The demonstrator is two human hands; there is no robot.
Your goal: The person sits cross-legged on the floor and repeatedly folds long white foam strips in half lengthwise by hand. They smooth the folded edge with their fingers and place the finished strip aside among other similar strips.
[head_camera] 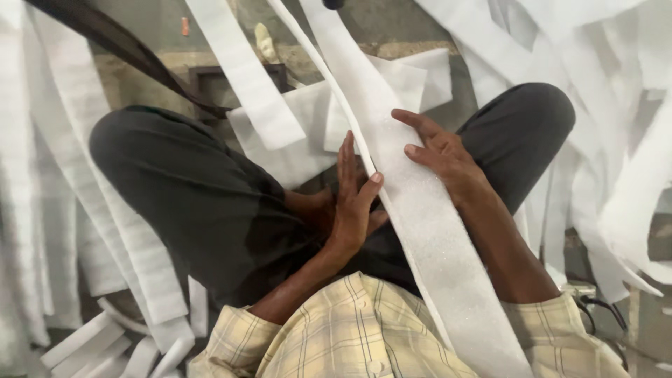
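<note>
Concrete floor (392, 28) is carrying the load; grey, rough, showing between the knees at frame top. White foam sheets (308, 133) are lying flat on it, stacked just beyond the dark square frame (238, 73), which is also sitting on the floor. Left of that frame, long white foam strips (84, 210) are trailing down across the floor. Short foam offcuts (105, 346) are lying well below it, at lower left.

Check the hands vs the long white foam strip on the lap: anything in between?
Nothing visible. The left hand presses edge-on against the left edge of the white foam strip; the right hand lies flat on top of it. Both touch it directly, over the dark trousers.
</note>
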